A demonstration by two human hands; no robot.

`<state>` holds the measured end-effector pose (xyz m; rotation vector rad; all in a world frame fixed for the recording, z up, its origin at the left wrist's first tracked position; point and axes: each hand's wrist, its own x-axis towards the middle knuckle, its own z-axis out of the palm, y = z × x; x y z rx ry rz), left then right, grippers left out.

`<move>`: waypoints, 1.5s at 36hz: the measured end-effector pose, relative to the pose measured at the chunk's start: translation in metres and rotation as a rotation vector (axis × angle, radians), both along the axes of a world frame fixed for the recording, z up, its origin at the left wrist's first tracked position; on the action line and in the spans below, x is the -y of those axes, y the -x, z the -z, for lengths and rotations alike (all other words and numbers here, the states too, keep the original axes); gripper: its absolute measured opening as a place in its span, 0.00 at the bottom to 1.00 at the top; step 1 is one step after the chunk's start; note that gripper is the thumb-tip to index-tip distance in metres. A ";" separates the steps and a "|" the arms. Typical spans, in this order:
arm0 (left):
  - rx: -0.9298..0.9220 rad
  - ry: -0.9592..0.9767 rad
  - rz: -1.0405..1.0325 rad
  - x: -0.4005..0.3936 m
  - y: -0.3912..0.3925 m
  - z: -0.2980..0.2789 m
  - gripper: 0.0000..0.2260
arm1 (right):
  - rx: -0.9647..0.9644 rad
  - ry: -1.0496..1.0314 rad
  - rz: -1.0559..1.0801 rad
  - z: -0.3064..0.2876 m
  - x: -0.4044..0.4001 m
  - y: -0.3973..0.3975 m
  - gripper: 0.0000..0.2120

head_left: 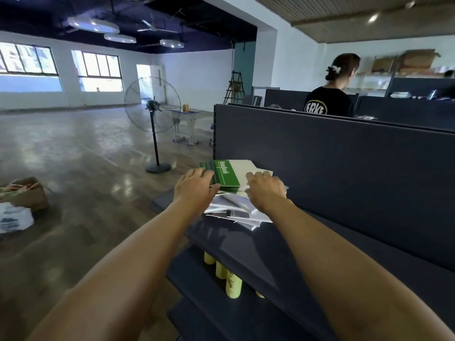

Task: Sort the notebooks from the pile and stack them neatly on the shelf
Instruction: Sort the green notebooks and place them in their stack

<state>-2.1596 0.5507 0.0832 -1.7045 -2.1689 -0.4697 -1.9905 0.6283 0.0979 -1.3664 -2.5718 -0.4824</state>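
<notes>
Your left hand (194,187) and right hand (264,190) flank the green-and-white notebook (227,174) atop the pile (236,212), fingers curled onto its near edge; whether they grip it is unclear.
</notes>
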 end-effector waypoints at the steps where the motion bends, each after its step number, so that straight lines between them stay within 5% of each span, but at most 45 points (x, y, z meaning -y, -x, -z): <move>1: -0.001 0.005 0.006 -0.003 0.004 0.001 0.21 | 0.002 0.006 -0.006 0.000 -0.002 0.005 0.15; 10: 0.018 0.036 0.004 -0.022 0.031 0.005 0.25 | 0.048 0.037 -0.051 -0.001 -0.023 0.033 0.21; 29: 0.056 -0.041 0.040 -0.039 0.033 0.008 0.18 | 0.285 -0.149 -0.229 -0.004 -0.029 0.028 0.14; 41: 0.030 -0.033 0.130 -0.043 0.014 0.006 0.18 | 0.226 -0.260 -0.118 -0.007 -0.014 -0.009 0.11; 47: 0.070 -0.051 0.194 -0.049 -0.013 0.004 0.17 | 0.202 -0.245 -0.139 -0.013 -0.004 -0.043 0.18; 54: 0.021 -0.054 0.253 -0.040 -0.065 0.000 0.18 | 0.154 -0.251 -0.054 -0.015 0.021 -0.099 0.11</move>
